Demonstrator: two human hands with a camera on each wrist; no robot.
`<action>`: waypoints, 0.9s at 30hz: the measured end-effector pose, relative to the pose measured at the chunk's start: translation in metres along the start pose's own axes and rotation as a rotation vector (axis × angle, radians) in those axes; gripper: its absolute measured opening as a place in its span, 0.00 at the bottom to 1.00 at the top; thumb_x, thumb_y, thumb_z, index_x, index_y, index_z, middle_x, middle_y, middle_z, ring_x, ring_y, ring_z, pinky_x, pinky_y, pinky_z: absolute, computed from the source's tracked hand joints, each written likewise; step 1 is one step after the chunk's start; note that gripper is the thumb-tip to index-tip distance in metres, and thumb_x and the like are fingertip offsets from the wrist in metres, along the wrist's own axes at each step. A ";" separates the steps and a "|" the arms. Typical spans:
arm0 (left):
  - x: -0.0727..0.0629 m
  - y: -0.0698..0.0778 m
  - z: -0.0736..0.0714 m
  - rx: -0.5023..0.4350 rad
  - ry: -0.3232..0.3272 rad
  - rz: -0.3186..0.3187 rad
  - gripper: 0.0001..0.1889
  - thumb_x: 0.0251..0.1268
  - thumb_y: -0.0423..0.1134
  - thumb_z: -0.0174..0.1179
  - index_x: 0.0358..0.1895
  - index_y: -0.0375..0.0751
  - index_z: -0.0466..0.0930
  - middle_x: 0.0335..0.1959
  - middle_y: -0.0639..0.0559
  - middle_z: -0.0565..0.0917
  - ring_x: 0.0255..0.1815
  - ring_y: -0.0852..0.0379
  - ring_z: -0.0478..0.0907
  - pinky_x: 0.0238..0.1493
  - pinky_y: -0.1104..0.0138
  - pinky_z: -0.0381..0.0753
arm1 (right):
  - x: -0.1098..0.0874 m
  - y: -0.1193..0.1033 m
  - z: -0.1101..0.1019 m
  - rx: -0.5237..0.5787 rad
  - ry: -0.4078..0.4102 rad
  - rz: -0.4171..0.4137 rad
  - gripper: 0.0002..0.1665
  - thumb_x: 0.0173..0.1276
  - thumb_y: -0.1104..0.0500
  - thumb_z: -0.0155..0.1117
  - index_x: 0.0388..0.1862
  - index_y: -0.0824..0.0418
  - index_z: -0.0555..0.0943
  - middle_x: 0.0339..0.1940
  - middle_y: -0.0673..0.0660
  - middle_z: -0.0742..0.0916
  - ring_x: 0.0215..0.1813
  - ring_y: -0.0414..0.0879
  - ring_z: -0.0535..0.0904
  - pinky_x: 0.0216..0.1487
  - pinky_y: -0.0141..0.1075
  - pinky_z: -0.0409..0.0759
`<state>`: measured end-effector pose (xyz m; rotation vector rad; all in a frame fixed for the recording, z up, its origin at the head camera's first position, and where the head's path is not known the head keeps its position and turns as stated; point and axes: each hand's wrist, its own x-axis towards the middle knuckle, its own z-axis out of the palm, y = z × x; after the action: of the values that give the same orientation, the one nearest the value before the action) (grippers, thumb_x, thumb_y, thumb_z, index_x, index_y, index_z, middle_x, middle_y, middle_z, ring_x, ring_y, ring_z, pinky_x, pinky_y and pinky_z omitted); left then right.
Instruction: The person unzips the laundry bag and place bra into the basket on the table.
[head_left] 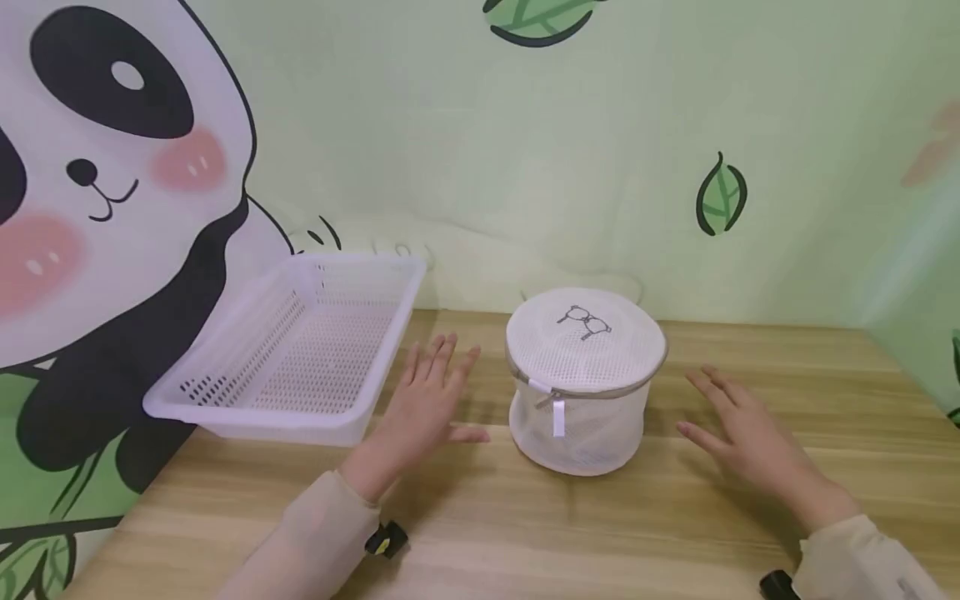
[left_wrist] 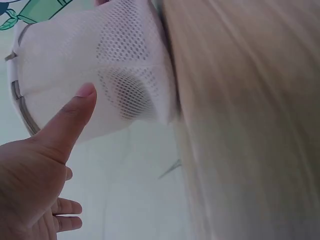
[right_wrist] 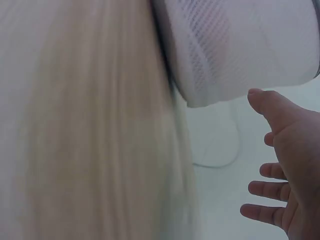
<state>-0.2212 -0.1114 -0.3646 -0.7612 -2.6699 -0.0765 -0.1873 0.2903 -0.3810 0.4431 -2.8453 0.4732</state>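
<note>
A round white mesh laundry bag (head_left: 577, 433) stands upright on the wooden table, its zipped lid (head_left: 547, 354) printed with a pair of glasses. The zipper runs around the lid's edge, and a small white tab (head_left: 558, 418) hangs at the front. To its left my left hand (head_left: 423, 408) is held with fingers extended and thumb toward the bag, holding nothing. On the other side my right hand (head_left: 757, 442) also has its fingers spread, apart from the bag. Both wrist views show the bag's mesh side (left_wrist: 125, 65) beyond the thumb.
A white perforated plastic basket (head_left: 360, 427) sits at the left, close beside my left hand. Behind the table (head_left: 525, 533) rises a pale green wall (head_left: 420, 125) with a painted panda and leaves. Another wall meets it at the right.
</note>
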 end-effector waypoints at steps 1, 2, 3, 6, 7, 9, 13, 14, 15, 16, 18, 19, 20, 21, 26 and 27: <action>0.000 0.001 -0.001 0.001 0.008 0.002 0.58 0.42 0.69 0.65 0.75 0.41 0.53 0.75 0.31 0.54 0.77 0.36 0.49 0.77 0.44 0.41 | 0.000 -0.002 -0.001 0.008 0.000 0.002 0.46 0.67 0.41 0.60 0.75 0.61 0.57 0.72 0.73 0.63 0.67 0.75 0.61 0.61 0.71 0.61; 0.000 0.001 -0.003 0.002 0.019 0.005 0.58 0.41 0.69 0.65 0.75 0.41 0.53 0.74 0.31 0.55 0.77 0.36 0.50 0.77 0.44 0.42 | 0.001 -0.003 -0.003 0.013 0.011 0.000 0.45 0.67 0.42 0.60 0.75 0.62 0.58 0.72 0.73 0.63 0.67 0.74 0.61 0.61 0.71 0.62; 0.000 0.002 -0.005 0.000 0.033 0.009 0.58 0.41 0.69 0.66 0.74 0.41 0.54 0.74 0.31 0.55 0.77 0.36 0.50 0.77 0.44 0.43 | 0.001 -0.005 -0.004 0.018 0.022 -0.002 0.44 0.67 0.43 0.60 0.74 0.62 0.58 0.72 0.73 0.64 0.67 0.74 0.62 0.60 0.71 0.62; 0.001 0.004 -0.011 0.002 0.072 0.013 0.58 0.40 0.69 0.66 0.75 0.43 0.54 0.74 0.32 0.57 0.76 0.36 0.51 0.77 0.44 0.44 | 0.002 -0.012 -0.010 0.020 0.093 -0.028 0.40 0.67 0.47 0.61 0.72 0.64 0.62 0.70 0.72 0.66 0.64 0.73 0.66 0.58 0.70 0.67; 0.001 0.006 -0.013 -0.004 0.085 0.015 0.58 0.40 0.69 0.66 0.75 0.44 0.54 0.73 0.32 0.57 0.76 0.36 0.51 0.77 0.44 0.44 | 0.002 -0.014 -0.012 0.019 0.120 -0.041 0.39 0.67 0.49 0.62 0.71 0.64 0.63 0.69 0.72 0.67 0.62 0.72 0.69 0.56 0.68 0.70; 0.001 0.008 -0.017 -0.017 0.112 0.023 0.57 0.41 0.69 0.66 0.75 0.45 0.54 0.73 0.32 0.58 0.76 0.37 0.52 0.77 0.45 0.44 | 0.002 -0.018 -0.015 0.018 0.180 -0.069 0.36 0.67 0.51 0.62 0.69 0.65 0.65 0.67 0.71 0.70 0.55 0.69 0.76 0.51 0.62 0.77; 0.000 0.013 -0.025 -0.033 0.143 0.041 0.55 0.41 0.70 0.65 0.74 0.47 0.55 0.73 0.34 0.60 0.76 0.39 0.54 0.77 0.46 0.43 | 0.002 -0.026 -0.022 0.026 0.296 -0.115 0.30 0.65 0.57 0.65 0.64 0.65 0.70 0.60 0.68 0.76 0.43 0.61 0.82 0.36 0.49 0.84; 0.000 0.014 -0.027 -0.033 0.147 0.044 0.55 0.41 0.70 0.65 0.74 0.47 0.56 0.72 0.34 0.60 0.75 0.39 0.55 0.77 0.47 0.43 | 0.002 -0.028 -0.023 0.028 0.322 -0.120 0.30 0.64 0.58 0.65 0.63 0.64 0.71 0.58 0.66 0.78 0.42 0.59 0.82 0.34 0.48 0.84; 0.000 0.016 -0.029 -0.035 0.151 0.046 0.55 0.42 0.70 0.64 0.74 0.48 0.56 0.72 0.35 0.61 0.75 0.39 0.56 0.77 0.47 0.43 | 0.002 -0.030 -0.025 0.026 0.349 -0.126 0.29 0.63 0.59 0.66 0.62 0.64 0.72 0.55 0.65 0.80 0.40 0.57 0.82 0.33 0.46 0.84; 0.000 0.017 -0.030 -0.042 0.157 0.049 0.54 0.42 0.70 0.64 0.74 0.48 0.56 0.72 0.35 0.61 0.75 0.40 0.57 0.77 0.47 0.44 | 0.002 -0.033 -0.026 0.024 0.375 -0.131 0.28 0.62 0.61 0.67 0.61 0.63 0.72 0.53 0.63 0.81 0.39 0.55 0.82 0.33 0.45 0.83; 0.000 0.020 -0.033 -0.054 0.171 0.058 0.54 0.41 0.70 0.65 0.74 0.49 0.57 0.71 0.36 0.62 0.73 0.40 0.60 0.77 0.47 0.45 | 0.001 -0.039 -0.029 0.014 0.421 -0.137 0.28 0.60 0.62 0.68 0.60 0.63 0.74 0.48 0.60 0.83 0.37 0.50 0.81 0.31 0.41 0.82; 0.000 0.021 -0.034 -0.066 0.185 0.067 0.54 0.41 0.69 0.65 0.73 0.49 0.57 0.71 0.36 0.63 0.73 0.41 0.61 0.77 0.47 0.46 | 0.000 -0.042 -0.030 0.015 0.436 -0.136 0.27 0.59 0.63 0.68 0.59 0.63 0.75 0.47 0.59 0.83 0.36 0.48 0.81 0.31 0.39 0.82; 0.000 0.022 -0.035 -0.078 0.203 0.077 0.53 0.41 0.68 0.67 0.73 0.50 0.58 0.70 0.37 0.64 0.71 0.41 0.63 0.76 0.47 0.48 | -0.001 -0.045 -0.031 0.018 0.451 -0.136 0.27 0.59 0.63 0.68 0.58 0.63 0.75 0.45 0.58 0.84 0.36 0.45 0.80 0.31 0.38 0.82; 0.001 0.022 -0.035 -0.094 0.226 0.093 0.53 0.40 0.67 0.68 0.72 0.50 0.59 0.69 0.37 0.65 0.70 0.41 0.64 0.76 0.47 0.50 | -0.002 -0.048 -0.033 0.020 0.467 -0.137 0.26 0.58 0.64 0.69 0.57 0.63 0.76 0.44 0.58 0.84 0.36 0.43 0.79 0.31 0.35 0.81; 0.005 0.023 -0.034 -0.153 0.362 0.230 0.50 0.34 0.62 0.74 0.67 0.50 0.66 0.65 0.40 0.70 0.65 0.43 0.70 0.72 0.48 0.62 | -0.004 -0.064 -0.038 0.055 0.532 -0.160 0.23 0.55 0.66 0.69 0.51 0.62 0.78 0.40 0.55 0.85 0.35 0.36 0.76 0.32 0.21 0.76; 0.006 0.023 -0.034 -0.162 0.390 0.265 0.50 0.33 0.62 0.75 0.66 0.49 0.67 0.64 0.40 0.71 0.65 0.44 0.70 0.71 0.48 0.65 | -0.004 -0.067 -0.038 0.061 0.548 -0.175 0.22 0.53 0.67 0.70 0.50 0.63 0.79 0.40 0.55 0.85 0.35 0.36 0.76 0.33 0.19 0.75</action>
<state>-0.2032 -0.0935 -0.3321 -1.0271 -2.1957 -0.3385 -0.1555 0.2438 -0.3278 0.4813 -2.2509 0.5493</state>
